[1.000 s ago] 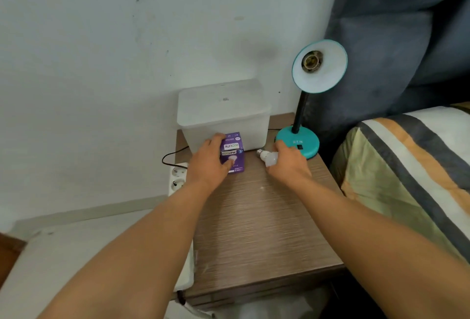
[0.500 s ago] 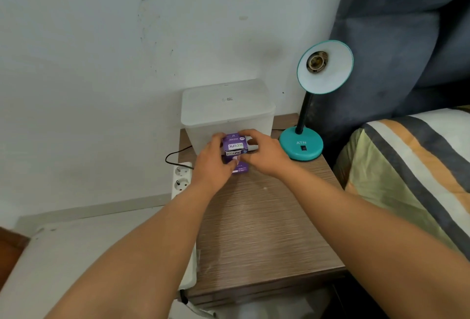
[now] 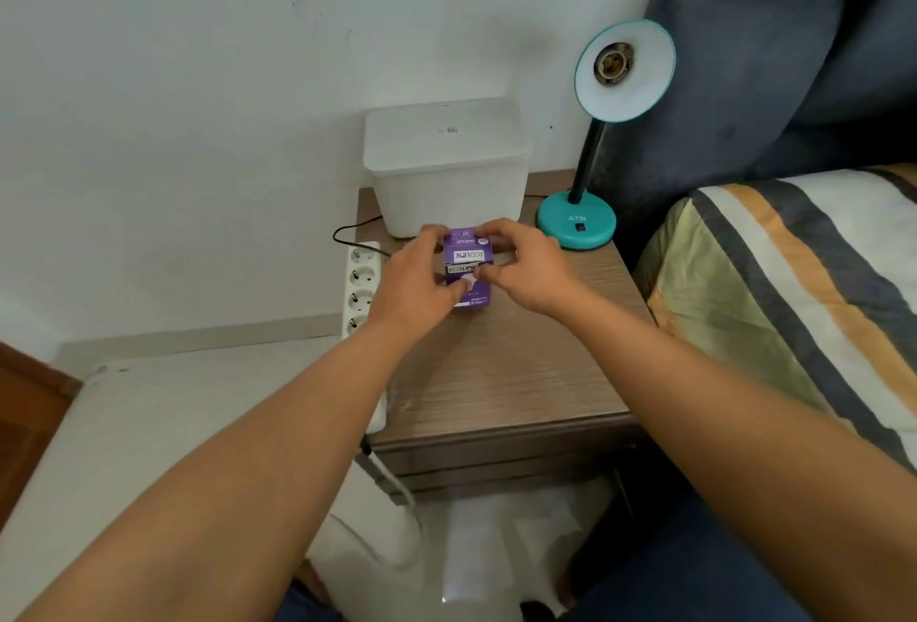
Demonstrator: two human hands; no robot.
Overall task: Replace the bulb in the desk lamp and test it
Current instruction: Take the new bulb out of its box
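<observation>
The desk lamp (image 3: 593, 140) stands at the back right corner of the worktop (image 3: 501, 373), its teal shade tipped toward the camera, and the socket (image 3: 613, 61) in the middle of the shade is bare: no bulb sits in it, so the removal half of the job looks done. What remains, judging from this, is to get the new bulb out of its packaging, screw it into the socket, and switch the lamp on to test it. The purple bulb box (image 3: 468, 274) lies near the back of the worktop, just in front of the white lidded container (image 3: 449, 165), and both hands are on it. The left hand (image 3: 414, 281) closes its grip on the box's left side, thumb and fingers wrapped round the edge. The right hand (image 3: 528, 269) pinches at the upper right end of the box with its fingertips, apparently working at the flap; whether the flap is open yet cannot be told. No loose bulb shows anywhere on the worktop. A white power strip (image 3: 361, 289) hangs beside the left edge with a black cable running behind the container; whether the lamp is plugged in is not visible.
</observation>
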